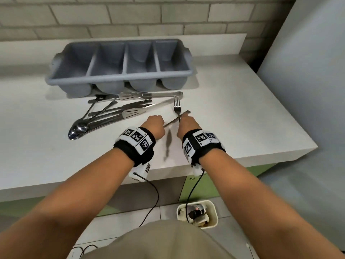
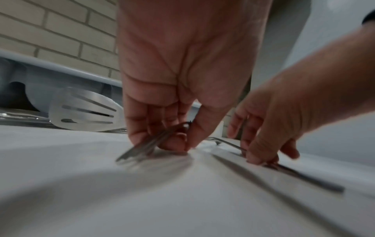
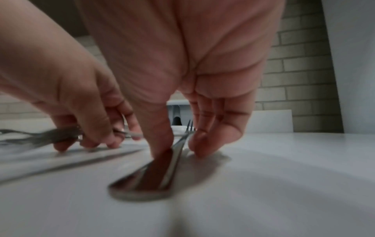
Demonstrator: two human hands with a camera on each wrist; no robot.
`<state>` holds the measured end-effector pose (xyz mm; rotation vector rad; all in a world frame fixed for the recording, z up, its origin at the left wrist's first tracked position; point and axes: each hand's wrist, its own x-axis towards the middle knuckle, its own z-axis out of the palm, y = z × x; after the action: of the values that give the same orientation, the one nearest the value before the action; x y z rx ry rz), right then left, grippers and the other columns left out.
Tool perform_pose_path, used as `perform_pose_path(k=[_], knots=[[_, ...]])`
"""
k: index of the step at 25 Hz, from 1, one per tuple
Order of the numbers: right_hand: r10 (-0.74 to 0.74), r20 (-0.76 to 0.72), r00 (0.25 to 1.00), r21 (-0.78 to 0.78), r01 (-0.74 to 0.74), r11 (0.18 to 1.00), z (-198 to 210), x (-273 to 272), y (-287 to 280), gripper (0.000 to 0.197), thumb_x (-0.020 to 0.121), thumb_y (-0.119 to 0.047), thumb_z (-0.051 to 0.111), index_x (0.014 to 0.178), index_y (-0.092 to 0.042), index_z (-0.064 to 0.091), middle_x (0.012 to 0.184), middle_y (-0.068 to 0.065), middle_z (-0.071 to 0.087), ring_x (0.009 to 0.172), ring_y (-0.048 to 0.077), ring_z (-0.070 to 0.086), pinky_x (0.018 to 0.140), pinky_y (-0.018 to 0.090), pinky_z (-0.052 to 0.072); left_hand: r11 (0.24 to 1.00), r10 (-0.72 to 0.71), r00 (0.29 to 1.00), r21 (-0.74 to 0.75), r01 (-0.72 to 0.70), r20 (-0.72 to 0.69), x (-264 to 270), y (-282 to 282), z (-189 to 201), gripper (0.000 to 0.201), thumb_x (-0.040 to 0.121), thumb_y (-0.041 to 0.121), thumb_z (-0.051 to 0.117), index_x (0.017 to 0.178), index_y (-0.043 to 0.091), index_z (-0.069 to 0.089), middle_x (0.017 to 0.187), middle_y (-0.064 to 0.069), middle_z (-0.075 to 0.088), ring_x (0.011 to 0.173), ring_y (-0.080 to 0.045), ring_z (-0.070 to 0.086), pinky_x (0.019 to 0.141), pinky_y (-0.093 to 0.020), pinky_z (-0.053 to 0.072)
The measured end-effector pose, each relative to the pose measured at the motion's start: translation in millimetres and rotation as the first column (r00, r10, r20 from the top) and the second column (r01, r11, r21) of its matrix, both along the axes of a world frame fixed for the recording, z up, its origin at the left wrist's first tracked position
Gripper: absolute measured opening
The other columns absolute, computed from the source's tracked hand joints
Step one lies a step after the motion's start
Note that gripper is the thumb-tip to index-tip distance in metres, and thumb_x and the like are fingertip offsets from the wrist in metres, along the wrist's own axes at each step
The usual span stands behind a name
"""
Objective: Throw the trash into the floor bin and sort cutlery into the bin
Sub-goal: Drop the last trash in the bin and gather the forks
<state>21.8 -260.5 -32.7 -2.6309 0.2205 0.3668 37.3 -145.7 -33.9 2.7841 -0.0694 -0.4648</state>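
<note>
A grey four-compartment cutlery bin (image 1: 119,58) stands at the back of the white counter (image 1: 233,116). My left hand (image 1: 155,124) (image 2: 172,141) pinches the left fork (image 2: 146,147) low over the counter; its tines are hidden in the head view. My right hand (image 1: 184,119) (image 3: 180,144) pinches the handle of the right fork (image 1: 177,105) (image 3: 174,154), tines pointing toward the cutlery bin, handle end on the counter. The hands are close together. A cream floor bin (image 1: 212,208) with trash in it stands on the floor below the counter edge.
A pile of steel tongs, slotted spatulas (image 1: 130,114) (image 2: 85,110) and spoons (image 1: 78,129) lies left of my hands, in front of the cutlery bin. A brick wall runs behind the counter. A grey panel (image 1: 308,71) rises on the right. Sensor cables hang from both wrists.
</note>
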Motion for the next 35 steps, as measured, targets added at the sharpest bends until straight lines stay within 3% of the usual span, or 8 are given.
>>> perform_pose_path(k=[5, 11, 16, 21, 26, 30, 33, 35], knots=[[-0.021, -0.067, 0.998, -0.05, 0.018, 0.999, 10, 7, -3, 0.033, 0.095, -0.005, 0.037, 0.124, 0.005, 0.049, 0.135, 0.019, 0.052, 0.127, 0.031, 0.049, 0.102, 0.03, 0.04, 0.991, 0.061, 0.992, -0.122, -0.048, 0.107, 7, 12, 18, 0.03, 0.091, 0.003, 0.043, 0.116, 0.003, 0.06, 0.124, -0.015, 0.06, 0.113, -0.03, 0.057, 0.092, -0.033, 0.047], [-0.08, 0.354, 0.932, 0.111, 0.043, 0.993, 37, 9, -14, 0.026, 0.09, 0.0, 0.037, 0.105, 0.004, 0.059, 0.112, 0.024, 0.058, 0.103, 0.037, 0.057, 0.084, 0.037, 0.046, 0.927, -0.061, 0.997, -0.374, 0.043, -0.037, 28, 28, 68, 0.013, 0.083, 0.009, 0.064, 0.074, 0.018, 0.06, 0.071, 0.001, 0.064, 0.047, -0.002, 0.061, 0.037, -0.011, 0.044], [0.0, 0.31, 0.951, 0.137, -0.045, 0.99, 39, -3, -7, 0.022, 0.092, -0.012, 0.037, 0.1, -0.009, 0.057, 0.1, 0.02, 0.069, 0.093, 0.038, 0.061, 0.079, 0.04, 0.051, 0.868, -0.125, 0.965, -0.496, -0.006, -0.23, 46, 25, 91, 0.017, 0.086, 0.001, 0.06, 0.072, 0.011, 0.059, 0.074, -0.003, 0.064, 0.04, 0.002, 0.064, 0.041, -0.009, 0.05], [-0.172, 0.454, 0.874, 0.325, 0.017, 0.945, 44, 0, 6, 0.027, 0.096, -0.014, 0.035, 0.105, 0.0, 0.057, 0.085, 0.023, 0.063, 0.079, 0.036, 0.056, 0.069, 0.035, 0.044, 0.359, 0.06, 0.968, -0.899, -0.25, -0.245, 63, 57, 124, 0.011, 0.094, 0.02, 0.049, 0.095, 0.019, 0.059, 0.097, 0.002, 0.068, 0.082, -0.01, 0.065, 0.062, -0.022, 0.055], [-0.221, 0.478, 0.85, 0.488, -0.048, 0.872, 57, 19, 37, 0.038, 0.086, 0.002, 0.04, 0.114, -0.007, 0.064, 0.091, 0.014, 0.068, 0.083, 0.022, 0.059, 0.074, 0.013, 0.039, 0.479, -0.059, 0.947, -0.841, -0.252, -0.317, 35, 39, 89, 0.027, 0.097, 0.038, 0.038, 0.114, 0.027, 0.055, 0.106, 0.01, 0.062, 0.087, -0.013, 0.06, 0.07, -0.029, 0.046], [-0.186, 0.42, 0.888, 0.501, -0.056, 0.864, 56, 21, 68, 0.039, 0.089, 0.005, 0.044, 0.124, -0.003, 0.058, 0.118, 0.02, 0.066, 0.108, 0.029, 0.061, 0.082, 0.003, 0.033, 0.152, 0.192, 0.89, -0.884, -0.443, -0.413, 32, 37, 69, 0.021, 0.098, 0.02, 0.039, 0.103, 0.018, 0.06, 0.084, 0.003, 0.062, 0.066, -0.011, 0.059, 0.058, -0.022, 0.05], [-0.197, 0.387, 0.901, 0.553, -0.056, 0.831, 54, 27, 90, 0.038, 0.087, 0.001, 0.053, 0.124, -0.006, 0.058, 0.119, 0.016, 0.066, 0.098, 0.025, 0.064, 0.096, 0.024, 0.048, 0.031, 0.255, 0.863, -0.889, -0.458, -0.436, 45, 56, 65, 0.029, 0.1, 0.018, 0.034, 0.084, 0.018, 0.058, 0.082, 0.003, 0.061, 0.056, -0.011, 0.06, 0.054, -0.024, 0.046], [-0.178, 0.432, 0.884, 0.561, -0.108, 0.821, 50, 23, 98, 0.04, 0.085, -0.005, 0.06, 0.124, -0.008, 0.058, 0.118, 0.011, 0.062, 0.099, 0.017, 0.063, 0.089, 0.018, 0.049, -0.04, 0.334, 0.858, -0.915, -0.401, -0.391, 65, 79, 70, 0.03, 0.101, 0.021, 0.03, 0.08, 0.019, 0.052, 0.077, 0.004, 0.054, 0.056, -0.012, 0.054, 0.052, -0.025, 0.046]])
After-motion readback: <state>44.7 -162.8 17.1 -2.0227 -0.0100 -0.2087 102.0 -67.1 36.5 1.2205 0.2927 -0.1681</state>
